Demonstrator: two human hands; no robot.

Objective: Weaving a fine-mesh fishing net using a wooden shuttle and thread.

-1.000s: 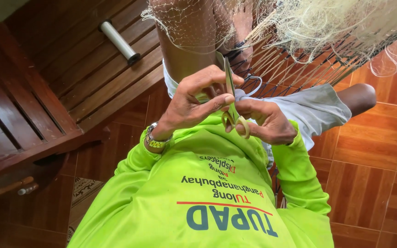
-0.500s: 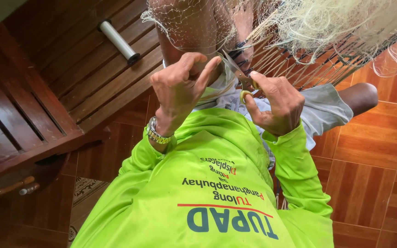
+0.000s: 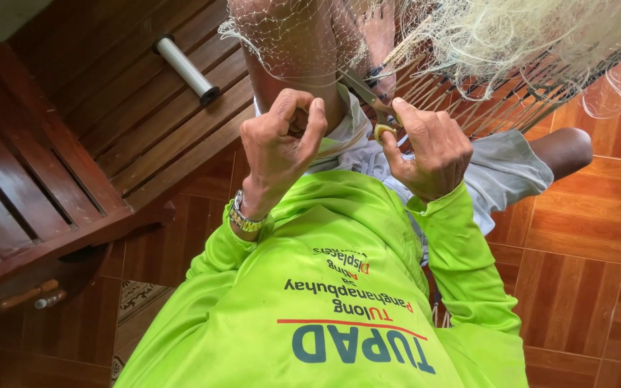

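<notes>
Left hand: fingers pinched shut on fine strands of the fishing net. Right hand: closed around the handles of scissors, blades pointing up into the mesh. Net: pale, bunched above both hands, draped over the raised knee. Surroundings: wristwatch, lime-green sleeves, wooden bench, tiled floor.
</notes>
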